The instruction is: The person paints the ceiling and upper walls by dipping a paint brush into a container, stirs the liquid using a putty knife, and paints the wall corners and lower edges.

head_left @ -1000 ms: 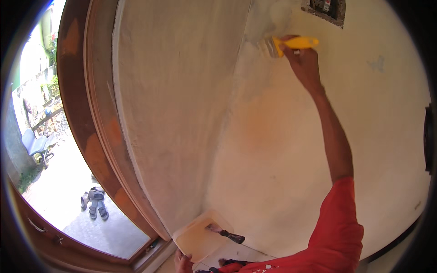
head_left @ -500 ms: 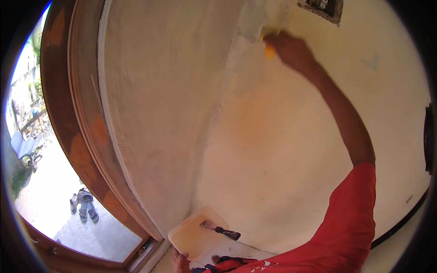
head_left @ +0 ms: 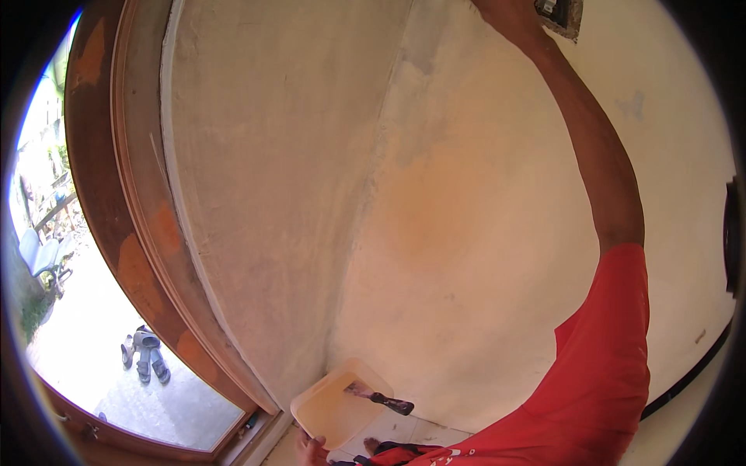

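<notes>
Low down near the corner, my left hand (head_left: 311, 449) grips the near edge of a shallow, pale plastic tray (head_left: 305, 398), thumb on the rim. Lying across the tray is a putty knife (head_left: 392, 403); its smeared blade is inside and its dark handle sticks out past the right rim. My right arm stretches far up along the plastered wall (head_left: 482, 256). At the top edge only the back part of my right hand (head_left: 505, 17) shows, beside the wall and close to a recessed box. Its fingers, and anything in them, are cut off by the frame.
A square wall recess (head_left: 573, 19) with a fitting inside is at the upper right. On the left, a brown wooden door frame (head_left: 101, 194) opens onto bright ground with sandals (head_left: 145, 353) and a grey chair (head_left: 39, 250). A black cable (head_left: 684, 380) runs low at right.
My right hand has moved up the wall, taking the yellow tool it held out of view. The tray, with my left hand on it, sits slightly lower and further right in the picture.
</notes>
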The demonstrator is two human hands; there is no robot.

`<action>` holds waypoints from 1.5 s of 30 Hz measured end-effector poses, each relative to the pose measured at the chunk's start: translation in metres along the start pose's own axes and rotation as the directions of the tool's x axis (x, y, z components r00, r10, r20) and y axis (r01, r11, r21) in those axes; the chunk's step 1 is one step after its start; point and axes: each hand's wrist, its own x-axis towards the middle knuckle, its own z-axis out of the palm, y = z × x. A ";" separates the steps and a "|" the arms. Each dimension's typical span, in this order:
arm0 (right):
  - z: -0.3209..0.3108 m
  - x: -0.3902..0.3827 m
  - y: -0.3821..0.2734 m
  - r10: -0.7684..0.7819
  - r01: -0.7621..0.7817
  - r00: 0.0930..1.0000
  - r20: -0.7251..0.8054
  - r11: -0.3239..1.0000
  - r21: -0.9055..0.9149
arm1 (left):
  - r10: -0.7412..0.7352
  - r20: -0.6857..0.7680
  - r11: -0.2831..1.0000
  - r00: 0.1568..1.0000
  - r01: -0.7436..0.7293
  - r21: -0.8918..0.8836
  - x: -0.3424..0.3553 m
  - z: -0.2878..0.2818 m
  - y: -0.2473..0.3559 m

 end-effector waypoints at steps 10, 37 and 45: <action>0.028 -0.120 -0.162 -0.233 -0.082 0.854 0.465 0.823 0.562 | 0.046 0.004 0.998 0.999 -0.046 -0.041 -0.004 0.001 0.004; 0.024 -0.012 -0.018 0.324 -0.339 0.938 0.121 0.932 0.129 | -0.023 -0.030 1.000 0.999 0.023 -0.004 -0.006 -0.006 -0.001; 0.034 -0.112 -0.100 -0.161 0.158 0.842 0.515 0.986 0.051 | -0.013 0.001 1.000 1.000 0.013 0.008 -0.002 -0.004 0.000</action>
